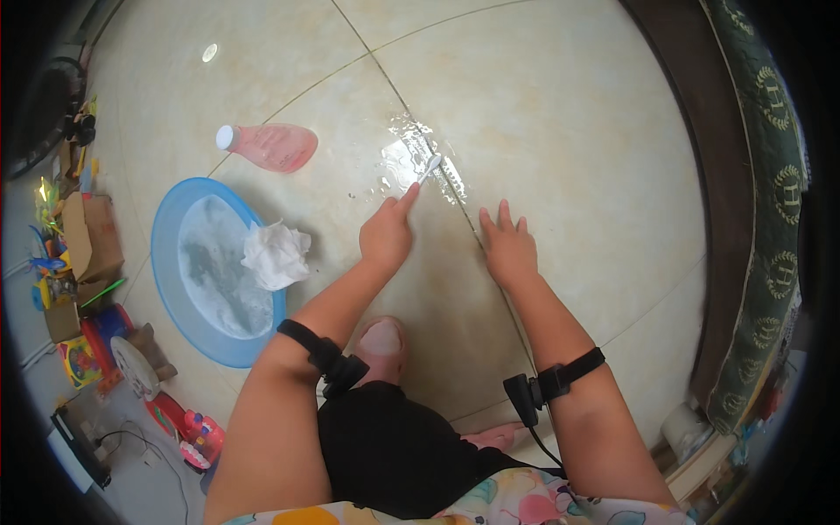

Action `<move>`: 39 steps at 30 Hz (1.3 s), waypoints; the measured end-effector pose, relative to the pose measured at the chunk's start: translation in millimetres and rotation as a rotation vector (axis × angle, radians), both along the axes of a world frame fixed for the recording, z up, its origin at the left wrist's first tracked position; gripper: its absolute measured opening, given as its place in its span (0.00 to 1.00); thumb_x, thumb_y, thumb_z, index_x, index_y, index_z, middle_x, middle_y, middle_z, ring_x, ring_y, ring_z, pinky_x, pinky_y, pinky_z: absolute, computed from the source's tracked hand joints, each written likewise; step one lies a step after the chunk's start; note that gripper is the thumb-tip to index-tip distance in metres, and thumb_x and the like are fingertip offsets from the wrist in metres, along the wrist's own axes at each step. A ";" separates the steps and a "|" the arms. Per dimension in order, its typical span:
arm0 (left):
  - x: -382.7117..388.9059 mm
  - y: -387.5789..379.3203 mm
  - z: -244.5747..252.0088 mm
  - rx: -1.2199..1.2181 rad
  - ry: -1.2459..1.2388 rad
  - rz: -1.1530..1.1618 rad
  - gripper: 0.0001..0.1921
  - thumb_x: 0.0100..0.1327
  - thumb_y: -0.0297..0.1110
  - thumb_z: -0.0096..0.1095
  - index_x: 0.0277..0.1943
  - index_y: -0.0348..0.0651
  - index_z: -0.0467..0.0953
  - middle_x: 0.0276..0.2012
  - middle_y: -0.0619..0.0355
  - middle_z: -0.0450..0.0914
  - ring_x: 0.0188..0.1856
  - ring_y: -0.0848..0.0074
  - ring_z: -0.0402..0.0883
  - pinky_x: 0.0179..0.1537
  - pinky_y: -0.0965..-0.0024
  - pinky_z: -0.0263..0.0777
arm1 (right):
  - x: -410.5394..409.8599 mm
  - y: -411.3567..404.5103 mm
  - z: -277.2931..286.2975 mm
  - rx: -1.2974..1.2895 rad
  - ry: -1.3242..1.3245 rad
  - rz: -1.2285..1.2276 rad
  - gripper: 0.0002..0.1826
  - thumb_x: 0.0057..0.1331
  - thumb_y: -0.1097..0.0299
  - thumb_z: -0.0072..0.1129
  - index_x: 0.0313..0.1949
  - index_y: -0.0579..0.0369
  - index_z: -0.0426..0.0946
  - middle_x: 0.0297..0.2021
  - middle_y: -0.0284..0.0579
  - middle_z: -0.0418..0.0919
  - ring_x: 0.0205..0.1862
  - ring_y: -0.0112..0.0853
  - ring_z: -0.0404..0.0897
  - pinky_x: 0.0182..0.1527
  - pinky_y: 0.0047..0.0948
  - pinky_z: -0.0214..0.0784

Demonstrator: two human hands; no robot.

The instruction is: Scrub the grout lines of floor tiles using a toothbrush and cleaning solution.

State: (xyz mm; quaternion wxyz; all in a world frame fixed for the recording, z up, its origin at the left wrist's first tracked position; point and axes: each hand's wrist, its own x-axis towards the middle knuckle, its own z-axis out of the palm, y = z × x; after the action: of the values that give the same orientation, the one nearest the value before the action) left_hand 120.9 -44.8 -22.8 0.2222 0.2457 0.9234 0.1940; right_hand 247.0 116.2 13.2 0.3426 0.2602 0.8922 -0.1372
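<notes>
My left hand (388, 235) grips a white toothbrush (430, 168), its forefinger stretched along the handle. The brush head lies on a dark grout line between the floor tiles (577, 151), within a wet, shiny patch (410, 154). My right hand (510, 252) rests on the tiles just right of the same line, fingers spread, holding nothing. Left of my left hand stands a blue plastic basin (169, 295) of foamy water. A crumpled white cloth or paper (279, 254) hangs over its right rim. Beyond the basin, a bottle of pink liquid (279, 146) with a white cap lies on its side.
Along the left wall are a cardboard box (98, 230) and several toys (203, 436), with a cable (157, 453) nearby. A dark wooden furniture edge (695, 164) with a green patterned cushion (755, 275) borders the right. My shod foot (380, 344) is between my arms.
</notes>
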 end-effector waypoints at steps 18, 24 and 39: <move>-8.3 0.8 4.3 0.076 -0.105 0.009 0.24 0.63 0.27 0.46 0.61 0.60 0.67 0.33 0.45 0.76 0.37 0.57 0.76 0.40 0.60 0.69 | -7.1 7.5 5.8 0.010 -0.066 0.058 0.39 0.58 0.77 0.47 0.68 0.33 0.49 0.70 0.41 0.43 0.65 0.52 0.57 0.49 0.35 0.72; -57.9 27.0 5.0 0.060 -0.042 0.161 0.22 0.64 0.28 0.44 0.61 0.58 0.68 0.35 0.44 0.77 0.37 0.57 0.77 0.39 0.60 0.69 | -8.9 7.9 7.2 -0.020 -0.061 0.027 0.40 0.56 0.75 0.52 0.67 0.33 0.50 0.70 0.40 0.43 0.65 0.53 0.57 0.52 0.37 0.70; -89.7 45.0 9.2 0.188 -0.083 0.366 0.19 0.66 0.30 0.42 0.60 0.50 0.69 0.45 0.41 0.77 0.45 0.53 0.77 0.46 0.61 0.69 | -12.9 10.5 14.5 -0.039 -0.108 0.063 0.38 0.59 0.68 0.55 0.67 0.33 0.50 0.70 0.41 0.43 0.64 0.51 0.59 0.53 0.35 0.69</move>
State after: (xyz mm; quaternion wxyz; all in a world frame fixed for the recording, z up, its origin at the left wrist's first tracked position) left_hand 31.1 0.2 -13.6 0.1971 0.0852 0.9205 0.3264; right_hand 234.1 126.7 27.7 0.3994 0.2321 0.8774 -0.1296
